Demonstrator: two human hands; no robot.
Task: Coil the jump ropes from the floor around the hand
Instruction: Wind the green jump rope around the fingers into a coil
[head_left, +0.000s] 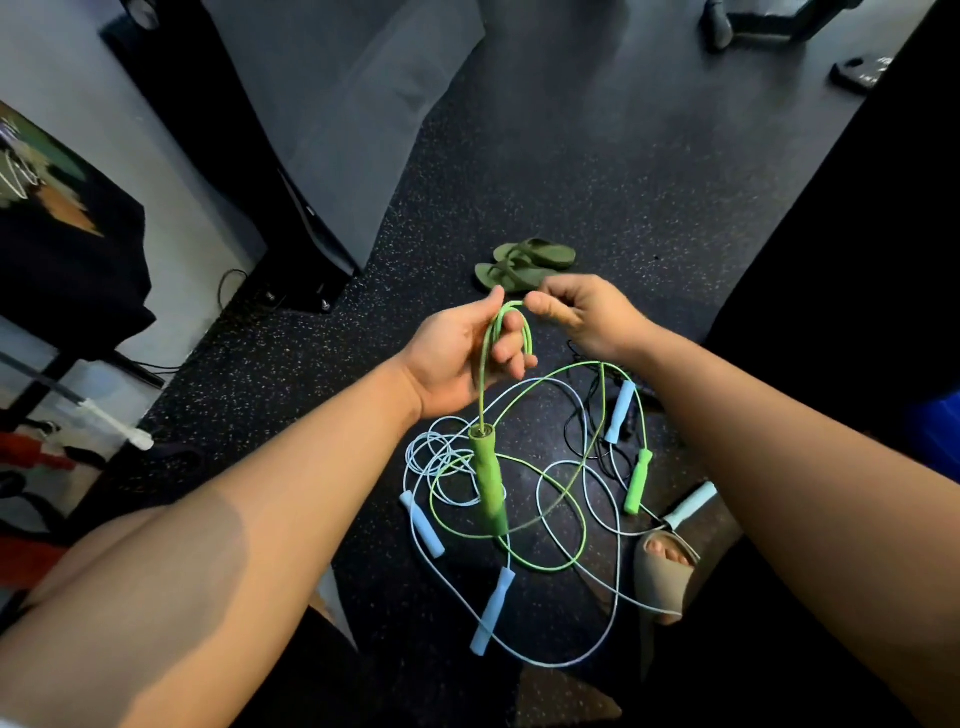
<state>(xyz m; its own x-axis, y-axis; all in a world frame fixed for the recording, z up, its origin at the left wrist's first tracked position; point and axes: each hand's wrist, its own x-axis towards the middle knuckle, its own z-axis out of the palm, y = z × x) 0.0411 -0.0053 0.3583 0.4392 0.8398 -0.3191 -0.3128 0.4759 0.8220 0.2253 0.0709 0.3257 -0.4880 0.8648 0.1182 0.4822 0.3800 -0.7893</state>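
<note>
The left hand (457, 358) holds a loop of the green rope (488, 338) over its curled fingers, and a green handle (488, 480) hangs below it. The right hand (584, 312) pinches the rope at the top of the loop. Tangled light blue ropes (492, 608), the second green handle (638, 480) and green flip-flops (524, 262) lie on the speckled floor (597, 182).
</note>
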